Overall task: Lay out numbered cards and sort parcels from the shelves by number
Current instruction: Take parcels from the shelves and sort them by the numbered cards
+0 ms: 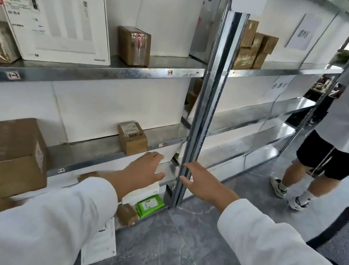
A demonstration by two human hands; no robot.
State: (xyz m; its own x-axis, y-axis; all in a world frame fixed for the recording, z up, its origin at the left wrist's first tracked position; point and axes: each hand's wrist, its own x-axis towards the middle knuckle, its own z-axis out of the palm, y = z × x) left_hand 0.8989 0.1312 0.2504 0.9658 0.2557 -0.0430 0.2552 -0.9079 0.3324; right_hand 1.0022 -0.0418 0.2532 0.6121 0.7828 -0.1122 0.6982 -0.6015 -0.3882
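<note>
My left hand point(145, 171) reaches forward with loose fingers below a small brown parcel point(132, 137) that stands on the middle metal shelf point(96, 153); it holds nothing. My right hand point(201, 181) stretches out beside it, fingers spread, in front of the steel upright point(204, 114), also empty. A large brown box point(13, 156) sits at the left of the same shelf. On the upper shelf stand a taped brown parcel point(134, 45) and a big white carton point(59, 18). Low down lie a green packet point(150, 205), a white box point(143, 193) and a small brown parcel point(127, 214).
A stack of brown parcels point(253, 47) stands on the right unit's top shelf. Paper signs point(302, 31) hang on its back wall. A person in a white shirt and black shorts point(334, 150) stands at the right. A dark mat point(341, 238) lies on the grey floor.
</note>
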